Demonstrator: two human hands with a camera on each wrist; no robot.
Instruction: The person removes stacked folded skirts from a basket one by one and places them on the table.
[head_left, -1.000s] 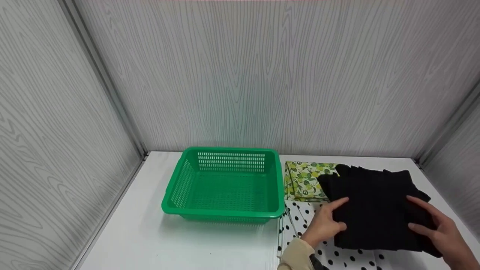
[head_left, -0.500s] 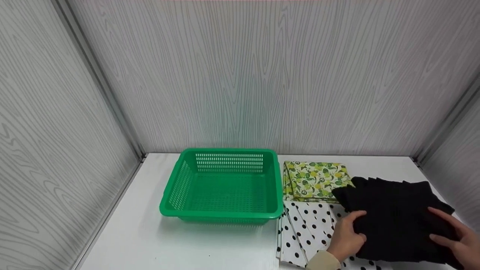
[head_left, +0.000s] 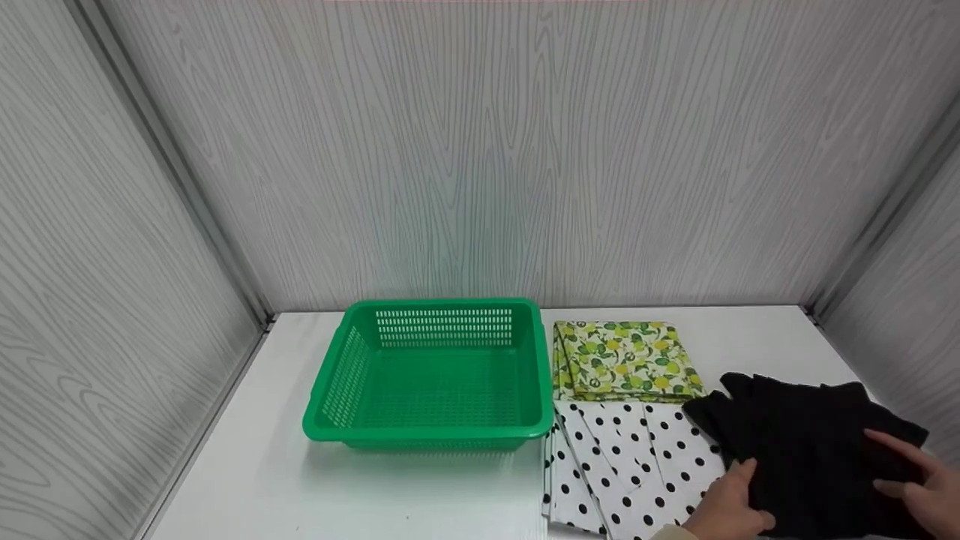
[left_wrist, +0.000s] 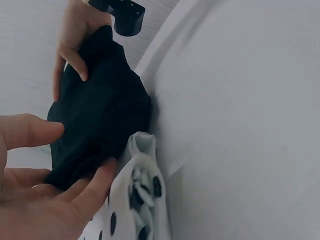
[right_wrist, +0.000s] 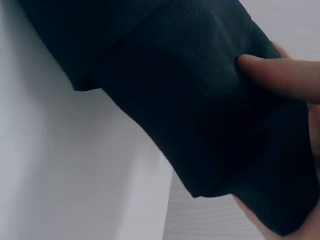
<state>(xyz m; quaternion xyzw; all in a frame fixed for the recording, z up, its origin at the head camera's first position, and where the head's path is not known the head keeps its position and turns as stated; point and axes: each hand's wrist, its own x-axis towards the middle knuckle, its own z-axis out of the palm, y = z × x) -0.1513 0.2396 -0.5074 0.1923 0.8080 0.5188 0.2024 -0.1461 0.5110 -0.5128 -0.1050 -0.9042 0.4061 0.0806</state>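
A folded black garment (head_left: 814,457) with uneven edges is at the front right in the head view. My left hand (head_left: 726,504) holds its left side, and the left wrist view shows fingers (left_wrist: 95,192) at the cloth's lower edge. On the opposite side my right hand (head_left: 926,487) grips it. In the right wrist view the right thumb (right_wrist: 280,75) presses the dark cloth's face while the other fingers go behind it. A white cloth with black dots (head_left: 622,465), folded, lies just left of the garment, partly covered by it and the left hand.
A green plastic basket (head_left: 427,433) with slotted sides stands left of the cloths on the white table (head_left: 360,495). Behind the dotted cloth lies a folded lemon-print cloth (head_left: 626,360). Pale wood-grain panels (head_left: 480,150) rise at the back and both sides.
Both hands have carried the black garment to the right and toward the front. More of the lemon-print and dotted cloths now shows. The head view has shifted slightly.
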